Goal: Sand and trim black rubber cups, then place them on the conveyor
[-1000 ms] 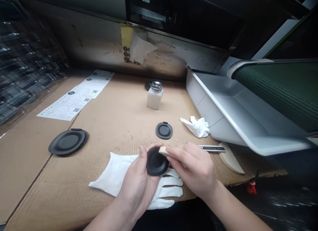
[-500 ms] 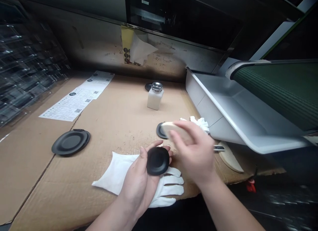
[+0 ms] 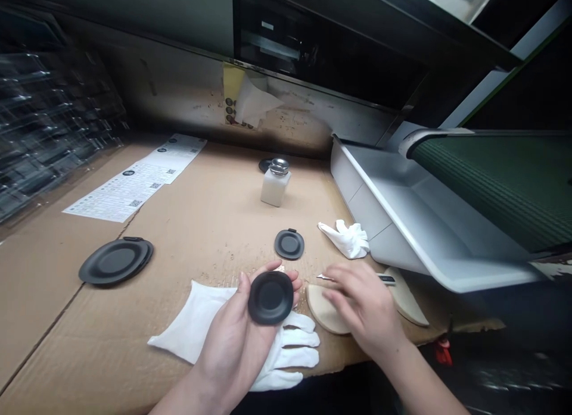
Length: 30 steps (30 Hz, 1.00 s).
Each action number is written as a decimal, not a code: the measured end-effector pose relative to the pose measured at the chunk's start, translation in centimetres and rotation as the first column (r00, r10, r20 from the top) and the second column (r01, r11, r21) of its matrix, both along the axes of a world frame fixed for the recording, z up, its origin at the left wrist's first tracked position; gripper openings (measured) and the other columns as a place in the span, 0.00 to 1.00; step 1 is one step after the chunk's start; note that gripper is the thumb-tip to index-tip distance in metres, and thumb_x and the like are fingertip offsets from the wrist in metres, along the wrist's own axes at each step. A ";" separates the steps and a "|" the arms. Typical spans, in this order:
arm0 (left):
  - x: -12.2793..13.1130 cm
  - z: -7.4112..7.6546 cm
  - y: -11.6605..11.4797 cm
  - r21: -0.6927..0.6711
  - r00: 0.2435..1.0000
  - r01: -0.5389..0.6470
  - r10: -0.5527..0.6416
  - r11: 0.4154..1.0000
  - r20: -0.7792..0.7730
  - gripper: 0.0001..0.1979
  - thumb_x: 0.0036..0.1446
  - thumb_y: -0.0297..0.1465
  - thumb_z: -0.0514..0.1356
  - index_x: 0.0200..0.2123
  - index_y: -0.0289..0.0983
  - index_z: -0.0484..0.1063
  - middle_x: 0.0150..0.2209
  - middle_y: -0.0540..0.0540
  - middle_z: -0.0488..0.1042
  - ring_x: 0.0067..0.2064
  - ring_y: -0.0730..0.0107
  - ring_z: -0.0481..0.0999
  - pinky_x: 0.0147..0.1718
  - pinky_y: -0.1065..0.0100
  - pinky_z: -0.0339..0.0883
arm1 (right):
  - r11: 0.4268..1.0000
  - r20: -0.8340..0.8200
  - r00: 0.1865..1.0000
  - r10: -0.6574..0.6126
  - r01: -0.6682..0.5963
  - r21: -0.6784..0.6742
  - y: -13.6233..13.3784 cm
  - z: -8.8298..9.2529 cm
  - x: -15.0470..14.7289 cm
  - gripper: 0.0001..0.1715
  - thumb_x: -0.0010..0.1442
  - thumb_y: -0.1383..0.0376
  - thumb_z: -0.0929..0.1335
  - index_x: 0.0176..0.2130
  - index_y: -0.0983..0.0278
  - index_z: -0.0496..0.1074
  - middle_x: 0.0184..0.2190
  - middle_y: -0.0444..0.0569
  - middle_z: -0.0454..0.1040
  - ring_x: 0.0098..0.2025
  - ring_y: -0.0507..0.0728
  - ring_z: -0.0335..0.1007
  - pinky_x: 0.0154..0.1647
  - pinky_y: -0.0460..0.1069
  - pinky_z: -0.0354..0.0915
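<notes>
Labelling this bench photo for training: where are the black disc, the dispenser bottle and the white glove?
Black disc point(image 3: 270, 297), head view, on its centre.
Dispenser bottle point(image 3: 272, 190), head view, on its white body.
White glove point(image 3: 300, 357), head view, on its fingers.

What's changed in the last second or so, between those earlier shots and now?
The right hand has let go of the pale rounded block: it was pressed against the black round part in the left hand, then lifted away, and now lies on the cardboard under the open right hand. The left hand still cradles the part. The bottle, small black disc and white glove stayed put.
</notes>
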<state>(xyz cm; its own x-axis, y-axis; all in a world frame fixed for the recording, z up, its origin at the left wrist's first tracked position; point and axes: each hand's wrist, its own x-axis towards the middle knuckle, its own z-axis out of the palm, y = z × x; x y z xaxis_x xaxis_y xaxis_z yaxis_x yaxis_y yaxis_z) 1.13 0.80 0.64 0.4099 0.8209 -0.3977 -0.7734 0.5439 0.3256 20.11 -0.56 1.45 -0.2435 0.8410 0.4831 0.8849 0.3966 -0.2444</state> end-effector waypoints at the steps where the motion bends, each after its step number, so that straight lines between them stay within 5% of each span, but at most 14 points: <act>1: 0.0 0.0 0.0 0.001 1.000 0.004 -0.004 1.000 0.001 0.19 0.59 0.38 0.50 0.48 0.32 0.66 0.45 0.32 0.73 0.52 0.52 0.68 0.53 0.55 0.57 | 0.998 0.054 0.997 -0.056 0.055 0.025 1.2 0.4 0.3 0.10 0.60 0.64 0.62 0.41 0.64 0.69 0.38 0.50 0.72 0.40 0.55 0.64 0.41 0.51 0.61; 5: 0.0 0.0 0.1 0.013 1.000 0.018 -0.018 1.000 0.008 0.20 0.58 0.38 0.51 0.50 0.34 0.64 0.48 0.33 0.71 0.52 0.53 0.68 0.53 0.54 0.56 | 0.971 0.231 0.943 -0.239 0.230 0.068 6.6 0.2 1.9 0.07 0.58 0.66 0.64 0.34 0.66 0.71 0.32 0.53 0.72 0.37 0.58 0.63 0.35 0.51 0.57; 9: -0.1 0.2 0.0 -0.015 1.000 0.007 -0.007 1.000 0.009 0.18 0.58 0.36 0.51 0.50 0.35 0.64 0.48 0.35 0.71 0.49 0.55 0.70 0.50 0.54 0.59 | 0.977 0.260 0.943 -0.209 0.210 0.025 9.3 -0.2 2.4 0.12 0.58 0.69 0.64 0.24 0.65 0.70 0.22 0.50 0.69 0.29 0.55 0.62 0.27 0.48 0.52; 14: 0.0 0.5 0.2 -0.051 1.000 0.015 -0.014 0.999 0.021 0.19 0.58 0.36 0.51 0.51 0.34 0.65 0.46 0.36 0.72 0.50 0.54 0.70 0.50 0.55 0.60 | 0.995 0.144 0.985 -0.099 0.101 -0.010 7.4 2.6 0.6 0.10 0.62 0.65 0.61 0.33 0.63 0.70 0.28 0.45 0.69 0.31 0.50 0.64 0.29 0.45 0.57; 17: 0.0 0.4 0.2 -0.047 0.999 0.033 -0.031 0.998 0.035 0.18 0.59 0.36 0.51 0.49 0.34 0.67 0.46 0.37 0.73 0.50 0.54 0.70 0.51 0.53 0.59 | 0.993 0.015 0.994 0.110 -0.109 -0.035 5.5 3.9 -2.0 0.09 0.61 0.66 0.62 0.34 0.61 0.71 0.29 0.44 0.69 0.32 0.49 0.64 0.31 0.43 0.59; 21: 0.0 0.1 0.0 -0.003 0.999 0.000 0.000 1.000 0.047 0.15 0.60 0.34 0.51 0.43 0.33 0.71 0.47 0.39 0.72 0.50 0.59 0.69 0.49 0.54 0.61 | 0.956 0.068 0.953 0.294 -0.294 -0.003 4.6 3.3 -5.2 0.12 0.61 0.68 0.61 0.29 0.63 0.71 0.26 0.45 0.69 0.31 0.50 0.62 0.29 0.45 0.57; 30: 0.4 0.8 0.0 -0.039 0.993 0.002 -0.007 0.999 -0.120 0.13 0.59 0.33 0.52 0.35 0.30 0.73 0.36 0.40 0.74 0.39 0.63 0.72 0.37 0.60 0.69 | 0.938 0.258 0.901 0.347 -0.340 -0.073 5.5 2.6 -5.9 0.15 0.61 0.66 0.60 0.24 0.65 0.66 0.24 0.44 0.63 0.27 0.50 0.55 0.24 0.47 0.49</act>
<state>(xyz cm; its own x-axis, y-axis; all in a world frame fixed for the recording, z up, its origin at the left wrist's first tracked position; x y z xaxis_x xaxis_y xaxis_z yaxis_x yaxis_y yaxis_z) 1.53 0.81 1.40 0.3611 0.8019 -0.4761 -0.7274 0.5616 0.3943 14.17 4.95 4.07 -0.6349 0.6931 0.3414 0.7281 0.6845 -0.0355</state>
